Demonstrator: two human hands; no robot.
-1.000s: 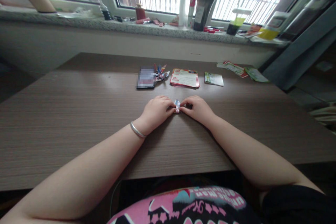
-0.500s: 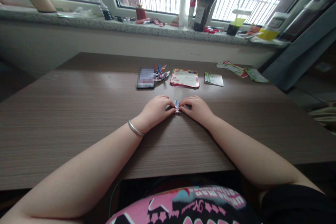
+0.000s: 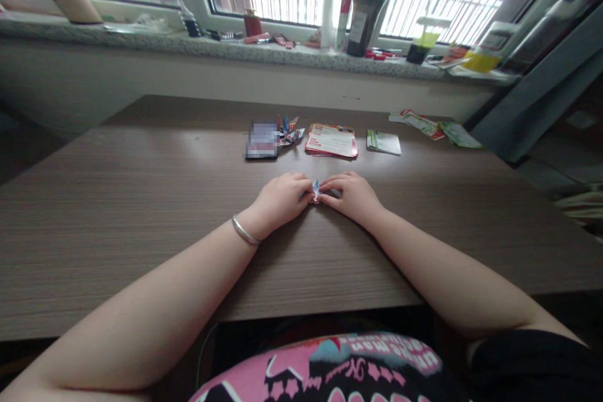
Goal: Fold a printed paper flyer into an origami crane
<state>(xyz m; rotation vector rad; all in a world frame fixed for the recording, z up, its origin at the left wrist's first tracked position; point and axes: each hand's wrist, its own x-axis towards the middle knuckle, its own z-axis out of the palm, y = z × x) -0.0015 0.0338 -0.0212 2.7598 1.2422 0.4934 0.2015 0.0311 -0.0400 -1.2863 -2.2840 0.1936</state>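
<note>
A small folded piece of paper [image 3: 316,191], bluish at the top and pinkish white below, stands between my two hands just above the brown table [image 3: 155,213]. My left hand [image 3: 286,195], with a silver bangle at its wrist, pinches the paper's left side. From the other side, the thumb and fingertips of my right hand [image 3: 353,195] close on its right edge. Fingertips cover part of the paper, so its exact shape is hard to make out.
Beyond my hands lie a dark flat device with a blurred screen [image 3: 262,140], several folded paper pieces [image 3: 289,135], a stack of printed sheets [image 3: 332,140] and a small booklet [image 3: 384,142]. Paper strips [image 3: 421,124] rest at the back right. Bottles and cups line the windowsill [image 3: 282,50].
The folded paper has shifted slightly to the left. My left fingers have curled closer around it, and my right fingertips have shifted a little with it.
</note>
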